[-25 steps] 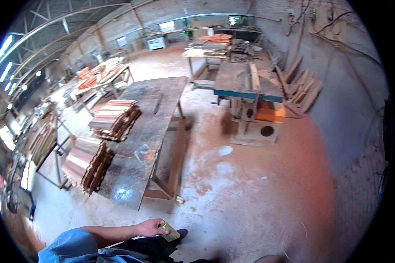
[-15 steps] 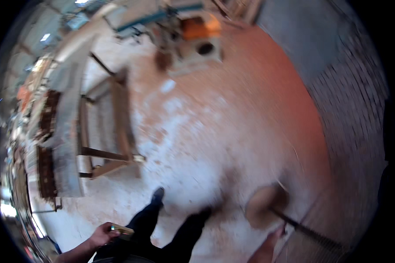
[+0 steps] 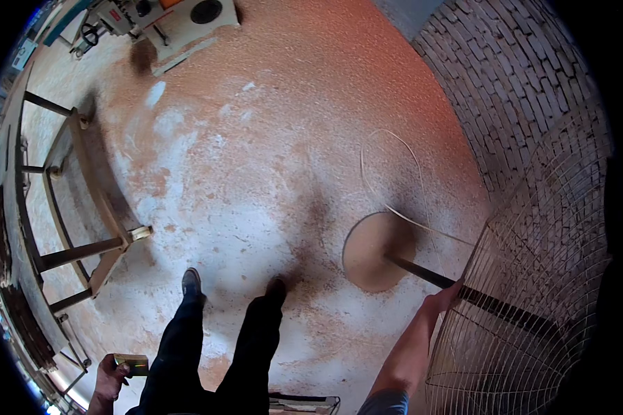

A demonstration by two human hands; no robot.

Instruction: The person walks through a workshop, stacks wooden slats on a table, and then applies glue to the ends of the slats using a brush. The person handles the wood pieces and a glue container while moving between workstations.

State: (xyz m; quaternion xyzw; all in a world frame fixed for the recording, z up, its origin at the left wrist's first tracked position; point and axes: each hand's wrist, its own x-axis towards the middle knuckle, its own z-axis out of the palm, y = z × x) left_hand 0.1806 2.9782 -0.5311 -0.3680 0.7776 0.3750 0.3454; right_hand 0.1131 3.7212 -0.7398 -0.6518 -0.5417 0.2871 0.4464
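While the right hand (image 3: pixel 444 299) grips the fan pole (image 3: pixel 422 273), open floor (image 3: pixel 270 159) lies ahead

You stand in a woodworking workshop: sawdust covers the floor (image 3: pixel 256 173), a workbench (image 3: pixel 62 207) lines your left, a machine (image 3: pixel 180 21) sits ahead, and a bare brick wall (image 3: pixel 519 90) rises right.

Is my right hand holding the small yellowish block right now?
No, the small yellowish block sits in the left hand; the right hand grips the fan's dark pole.
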